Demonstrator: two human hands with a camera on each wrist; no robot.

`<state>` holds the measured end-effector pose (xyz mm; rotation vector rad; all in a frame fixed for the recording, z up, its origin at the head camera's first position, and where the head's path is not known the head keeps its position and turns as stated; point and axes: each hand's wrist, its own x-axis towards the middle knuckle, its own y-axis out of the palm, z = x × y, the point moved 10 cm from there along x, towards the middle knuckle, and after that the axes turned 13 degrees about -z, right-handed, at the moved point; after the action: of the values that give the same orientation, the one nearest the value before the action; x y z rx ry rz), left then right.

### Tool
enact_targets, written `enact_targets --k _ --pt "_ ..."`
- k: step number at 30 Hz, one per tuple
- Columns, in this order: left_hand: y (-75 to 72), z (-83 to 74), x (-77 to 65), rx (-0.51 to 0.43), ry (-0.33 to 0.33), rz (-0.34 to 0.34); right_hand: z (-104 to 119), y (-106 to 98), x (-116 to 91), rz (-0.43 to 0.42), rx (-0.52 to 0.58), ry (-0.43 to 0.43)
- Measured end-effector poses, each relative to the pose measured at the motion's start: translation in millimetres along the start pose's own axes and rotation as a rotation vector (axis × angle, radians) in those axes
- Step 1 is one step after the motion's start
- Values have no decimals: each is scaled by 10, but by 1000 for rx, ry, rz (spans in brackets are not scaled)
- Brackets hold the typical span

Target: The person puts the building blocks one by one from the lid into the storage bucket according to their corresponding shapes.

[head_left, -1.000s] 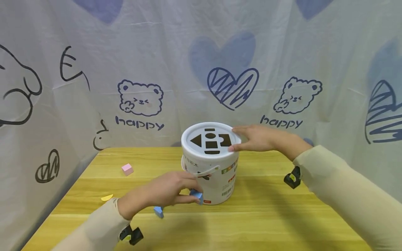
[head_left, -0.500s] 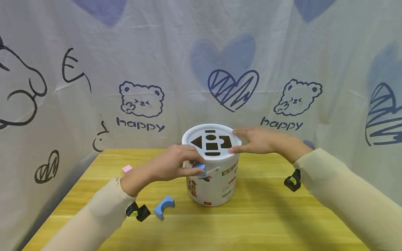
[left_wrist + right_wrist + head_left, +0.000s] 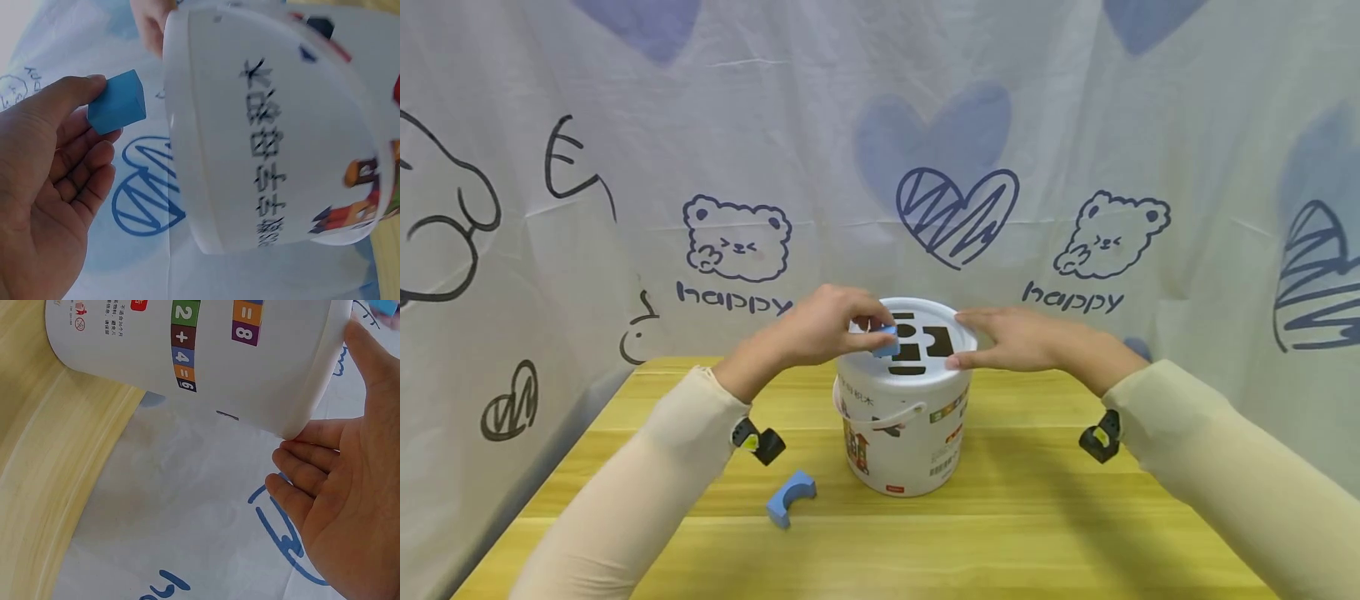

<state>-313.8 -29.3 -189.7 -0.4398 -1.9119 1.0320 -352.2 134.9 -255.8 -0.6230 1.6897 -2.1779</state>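
My left hand [image 3: 827, 327] pinches a small blue block [image 3: 117, 102] between thumb and fingers, over the left side of the bucket's lid. In the left wrist view the block's flat faces show, apart from the rim. A white bucket [image 3: 904, 442] with printed pictures stands upright on the table. Dark shaped holes are cut in its white lid [image 3: 913, 304]: a square, a circle, slots and a notched shape. My right hand [image 3: 1018, 337] rests on the lid's right rim, thumb and fingers fairly straight; its lower fingers hang relaxed in the right wrist view.
A blue arch block [image 3: 780, 508] lies on the wooden table [image 3: 1000, 533], left of and nearer than the bucket. The bucket's handle [image 3: 880, 423] hangs down its front. A white curtain [image 3: 850, 50] with drawings hangs behind the table.
My left hand has lifted the blue block from beside the bucket's lower front up over the lid. My left arm now covers the pink block's spot. My right hand stays on the rim.
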Motion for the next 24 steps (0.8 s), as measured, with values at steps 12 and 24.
enact_targets --k 12,24 --pt "69 330 386 28 -133 109 -4 -9 5 -5 4 7" --pt "261 580 714 72 -196 254 -9 -1 1 -7 0 10"
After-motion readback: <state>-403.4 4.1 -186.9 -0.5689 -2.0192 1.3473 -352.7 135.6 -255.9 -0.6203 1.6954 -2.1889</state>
